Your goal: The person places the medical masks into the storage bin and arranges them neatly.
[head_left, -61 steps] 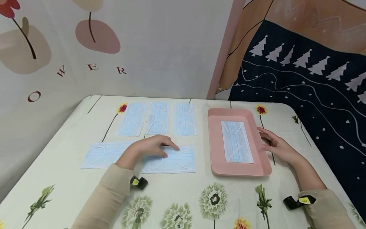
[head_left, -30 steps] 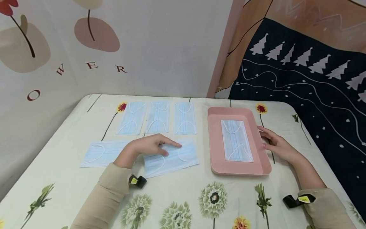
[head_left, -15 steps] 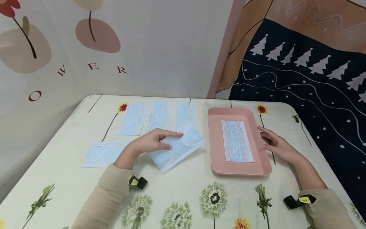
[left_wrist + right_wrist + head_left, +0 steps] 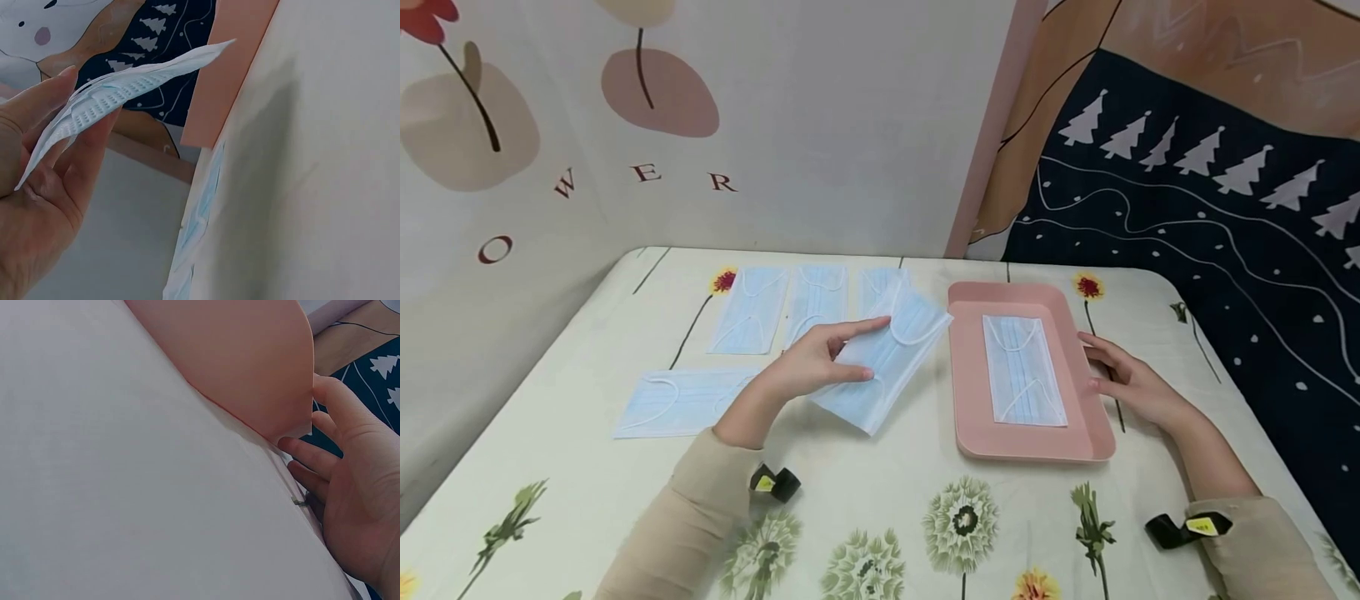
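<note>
A light blue face mask (image 4: 898,354) hangs tilted above the table, pinched between the thumb and fingers of my left hand (image 4: 801,367). Seen edge-on in the left wrist view, the held mask (image 4: 115,103) sits clear of the tablecloth. Its right corner reaches close to the left rim of the pink tray (image 4: 973,440). One mask (image 4: 1026,371) lies flat inside that tray. My right hand (image 4: 1138,387) touches the tray's right side with loosely bent fingers; the right wrist view shows its fingertips at the tray wall (image 4: 237,356).
Three masks stand in a back row: a left one (image 4: 748,310), a middle one (image 4: 817,293) and a right one (image 4: 876,283), partly covered by the held mask. Another mask (image 4: 681,404) lies sideways at the left. A flowered cloth (image 4: 880,508) covers the table.
My left hand has taken hold of the mask from the front row and lifted it, turning it and carrying it up and right toward the tray. The right hand and tray stay put.
</note>
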Tool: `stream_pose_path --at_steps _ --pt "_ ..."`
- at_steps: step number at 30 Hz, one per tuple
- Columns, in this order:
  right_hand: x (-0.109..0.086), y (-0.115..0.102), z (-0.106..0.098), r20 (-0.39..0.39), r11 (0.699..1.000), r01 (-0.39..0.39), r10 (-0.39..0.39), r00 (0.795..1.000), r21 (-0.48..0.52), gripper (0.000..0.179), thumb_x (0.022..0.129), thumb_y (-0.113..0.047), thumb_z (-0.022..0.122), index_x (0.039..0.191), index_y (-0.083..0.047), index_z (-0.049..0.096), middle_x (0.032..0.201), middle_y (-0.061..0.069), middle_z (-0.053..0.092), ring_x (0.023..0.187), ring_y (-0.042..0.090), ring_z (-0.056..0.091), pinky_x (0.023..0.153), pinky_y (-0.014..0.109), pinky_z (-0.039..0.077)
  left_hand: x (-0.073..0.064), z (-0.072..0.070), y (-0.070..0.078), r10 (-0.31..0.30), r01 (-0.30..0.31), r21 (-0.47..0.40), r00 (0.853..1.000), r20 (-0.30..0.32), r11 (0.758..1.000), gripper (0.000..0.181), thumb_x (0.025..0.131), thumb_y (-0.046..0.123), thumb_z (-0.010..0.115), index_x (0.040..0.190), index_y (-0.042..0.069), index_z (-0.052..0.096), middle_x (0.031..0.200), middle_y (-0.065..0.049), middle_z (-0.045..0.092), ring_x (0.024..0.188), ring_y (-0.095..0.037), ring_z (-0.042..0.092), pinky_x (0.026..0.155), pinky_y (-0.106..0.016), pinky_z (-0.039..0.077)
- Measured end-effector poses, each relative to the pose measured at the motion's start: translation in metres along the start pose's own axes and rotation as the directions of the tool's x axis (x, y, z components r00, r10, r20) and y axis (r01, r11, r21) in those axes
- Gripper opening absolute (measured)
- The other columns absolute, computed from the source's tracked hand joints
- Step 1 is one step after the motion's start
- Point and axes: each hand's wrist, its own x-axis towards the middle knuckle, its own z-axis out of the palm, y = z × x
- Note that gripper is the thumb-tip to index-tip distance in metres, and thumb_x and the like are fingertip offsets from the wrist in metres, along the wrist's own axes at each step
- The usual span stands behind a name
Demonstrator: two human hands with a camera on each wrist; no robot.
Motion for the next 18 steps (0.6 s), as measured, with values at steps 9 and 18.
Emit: stream_pose_path --at_steps 9,18 --pt "-0.002 -0.001 0.001 -0.004 1.0 -0.013 0.013 1.0 -0.006 0.065 0.097 -0.006 0.056 0.153 -0.009 0.022 0.139 0.027 0.038 0.117 -0.004 0.042 0.091 0.01 0.036 0.021 0.026 0.012 0.041 -0.049 -0.131 0.997 -0.061 0.99 0.071 0.084 -0.002 0.071 0.146 0.018 0.043 0.122 -0.016 0.058 0.086 -0.024 0.063 0.067 -0.038 0.056" --pt "-0.001 0.001 0.0 -0.001 1.0 0.005 -0.005 1.0 -0.001 0.065 0.096 -0.004 0.056 0.152 -0.009 0.023 0.139 0.022 0.041 0.118 -0.003 0.042 0.092 0.01 0.035 0.043 0.065 0.021 0.071 -0.088 -0.217 0.994 -0.083 0.972 0.07 0.084 -0.005 0.069 0.146 0.015 0.043 0.126 -0.017 0.056 0.094 -0.022 0.062 0.071 -0.039 0.056"
